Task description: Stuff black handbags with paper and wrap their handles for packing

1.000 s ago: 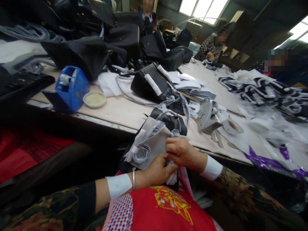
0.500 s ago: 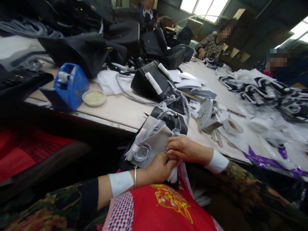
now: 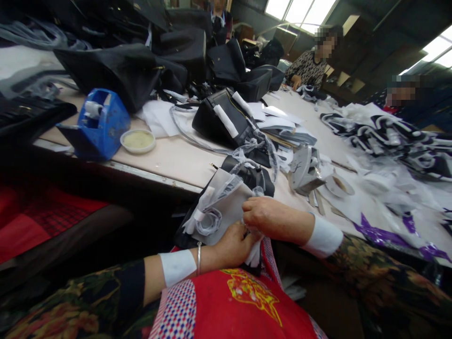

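A black handbag (image 3: 251, 178) partly covered by a grey-white wrapping sheet (image 3: 226, 207) leans on the table edge above my lap. Clear plastic film (image 3: 212, 221) is wound round its strap. My left hand (image 3: 231, 247) is closed on white wrapping at the bag's lower corner. My right hand (image 3: 263, 216) pinches the same white wrapping (image 3: 254, 254) from above, touching my left hand. Both wrists wear white cuffs, and the left one also has a bangle.
A blue tape dispenser (image 3: 100, 125) and a small dish of paste (image 3: 138, 140) stand on the long table (image 3: 169, 160). Black bags (image 3: 226, 117) are piled behind. Wrapped straps (image 3: 388, 136) and purple scraps (image 3: 381, 228) lie at right. People work at the far end.
My hands have stayed together on the wrapping, with my right wrist shifting slightly to the right. The view has drifted a little; the bag has not moved.
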Demonstrator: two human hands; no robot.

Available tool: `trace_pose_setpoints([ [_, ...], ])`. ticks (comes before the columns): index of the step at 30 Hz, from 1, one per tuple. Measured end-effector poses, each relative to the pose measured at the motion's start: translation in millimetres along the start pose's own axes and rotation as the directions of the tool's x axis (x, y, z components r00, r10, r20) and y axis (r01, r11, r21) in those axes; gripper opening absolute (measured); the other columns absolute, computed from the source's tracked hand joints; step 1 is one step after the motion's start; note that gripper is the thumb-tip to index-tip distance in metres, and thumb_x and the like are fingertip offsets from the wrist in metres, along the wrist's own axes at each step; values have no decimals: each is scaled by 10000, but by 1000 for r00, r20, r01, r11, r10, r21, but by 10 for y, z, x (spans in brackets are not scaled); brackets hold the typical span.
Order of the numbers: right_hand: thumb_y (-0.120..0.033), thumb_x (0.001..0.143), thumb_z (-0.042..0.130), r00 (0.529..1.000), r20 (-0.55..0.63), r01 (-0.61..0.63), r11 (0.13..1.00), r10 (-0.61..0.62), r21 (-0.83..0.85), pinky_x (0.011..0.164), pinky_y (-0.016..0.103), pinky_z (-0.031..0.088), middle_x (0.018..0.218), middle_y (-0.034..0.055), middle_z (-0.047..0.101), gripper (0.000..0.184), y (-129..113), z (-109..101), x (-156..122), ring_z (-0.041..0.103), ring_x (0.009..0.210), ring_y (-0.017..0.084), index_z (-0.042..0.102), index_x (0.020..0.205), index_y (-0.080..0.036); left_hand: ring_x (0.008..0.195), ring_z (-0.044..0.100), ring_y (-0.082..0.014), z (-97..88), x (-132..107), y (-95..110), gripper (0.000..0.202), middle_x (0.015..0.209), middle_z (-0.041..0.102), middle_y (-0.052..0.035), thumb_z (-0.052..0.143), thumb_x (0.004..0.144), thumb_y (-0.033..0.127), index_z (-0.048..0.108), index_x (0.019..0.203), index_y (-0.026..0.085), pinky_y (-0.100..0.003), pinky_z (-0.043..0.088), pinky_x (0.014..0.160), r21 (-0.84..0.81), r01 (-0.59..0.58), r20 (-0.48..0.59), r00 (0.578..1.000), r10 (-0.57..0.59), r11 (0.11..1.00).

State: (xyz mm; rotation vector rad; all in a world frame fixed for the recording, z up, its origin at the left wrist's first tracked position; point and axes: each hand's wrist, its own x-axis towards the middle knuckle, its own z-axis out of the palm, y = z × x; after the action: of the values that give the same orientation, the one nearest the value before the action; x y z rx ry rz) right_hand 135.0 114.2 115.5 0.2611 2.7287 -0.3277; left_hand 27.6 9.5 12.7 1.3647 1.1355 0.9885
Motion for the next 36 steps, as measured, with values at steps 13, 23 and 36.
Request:
trace_pose_setpoints([
  [13,-164,915,608,988,-157,-14,992,-6,-124,653,350,310,821,58,618,88,-108,279,-168,519,779,211,647,836,-162,926,700,-222,34,10,-78,247,956,768,-68,495,957,287,695,883,163,-333,544,811,36,-50,-22,998,51,998],
  [23,-106,889,613,991,130,-14,999,20,-48,658,315,380,816,72,668,134,-70,-17,1,576,744,192,697,791,-142,991,708,-265,26,7,-86,254,1038,767,-103,545,938,333,704,1009,148,-376,547,860,28,-1,8,1000,1,1000],
  [36,-140,937,561,962,-270,-118,945,33,-306,593,353,314,762,66,582,150,-355,430,-178,479,702,214,647,816,-157,772,665,-202,53,48,-172,153,846,752,-98,549,831,167,655,723,144,-294,510,679,56,-43,-5,999,43,998],
])
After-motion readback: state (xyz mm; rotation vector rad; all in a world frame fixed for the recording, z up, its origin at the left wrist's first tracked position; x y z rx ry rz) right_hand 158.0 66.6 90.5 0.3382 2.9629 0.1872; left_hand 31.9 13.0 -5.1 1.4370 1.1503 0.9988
